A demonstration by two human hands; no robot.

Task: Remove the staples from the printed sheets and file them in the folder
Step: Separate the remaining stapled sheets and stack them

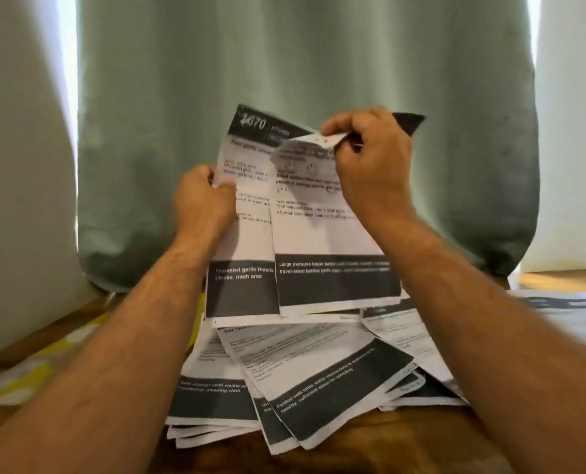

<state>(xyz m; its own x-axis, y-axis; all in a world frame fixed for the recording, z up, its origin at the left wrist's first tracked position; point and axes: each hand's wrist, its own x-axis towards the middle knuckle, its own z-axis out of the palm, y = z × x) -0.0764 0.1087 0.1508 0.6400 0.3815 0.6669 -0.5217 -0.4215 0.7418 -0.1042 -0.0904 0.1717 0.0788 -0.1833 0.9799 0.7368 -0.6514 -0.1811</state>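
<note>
A set of printed sheets (250, 234) is held upright above the table, its lower edge touching the heap of loose printed pages (302, 378) below. The front sheet (326, 241) overlaps the back one and its top corner is bent forward and crumpled. The right hand (370, 159) is at that top corner, fingers curled and pinching the folded paper between thumb and fingertips; whether a staple sits there cannot be told. The left hand (204, 196) grips the left edge of the back sheet about halfway up, thumb in front of the page. The heap lies fanned out on a wooden table (404, 439), pages askew over one another. A yellow-patterned folder or cloth (45, 364) lies to the left, partly under the left forearm. More pages (565, 309) lie at the far right. A pale green curtain (302, 63) hangs behind.
</note>
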